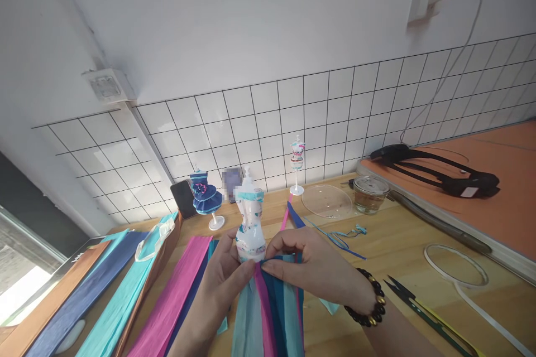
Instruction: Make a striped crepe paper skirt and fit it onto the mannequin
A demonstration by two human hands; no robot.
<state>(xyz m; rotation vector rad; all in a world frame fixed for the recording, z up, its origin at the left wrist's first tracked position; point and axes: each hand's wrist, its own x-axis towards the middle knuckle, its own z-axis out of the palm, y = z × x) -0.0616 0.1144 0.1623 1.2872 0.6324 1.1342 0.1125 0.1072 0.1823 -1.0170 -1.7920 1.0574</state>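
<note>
A small white mannequin (pixel 251 228) with teal and pink patches stands upright between my hands, its lower end at my fingers. My left hand (pixel 224 273) is closed around its lower left side, the thumb pressed on its bottom edge. Teal, blue and pink crepe strips (pixel 272 307) hang down from that edge. My right hand (pixel 304 268) pinches the top of the strips against the mannequin's lower right side, thumb and forefinger together. What lies behind the strips is hidden.
Behind stand a blue-dressed mannequin (pixel 205 192) and a pink-banded one (pixel 297 162). Crepe strips (pixel 121 284) lie left. To the right are a glass cup (pixel 371 194), a clear disc (pixel 326 201), small scissors (pixel 427 315), a tape roll (pixel 456 265) and an orange mat (pixel 494 159).
</note>
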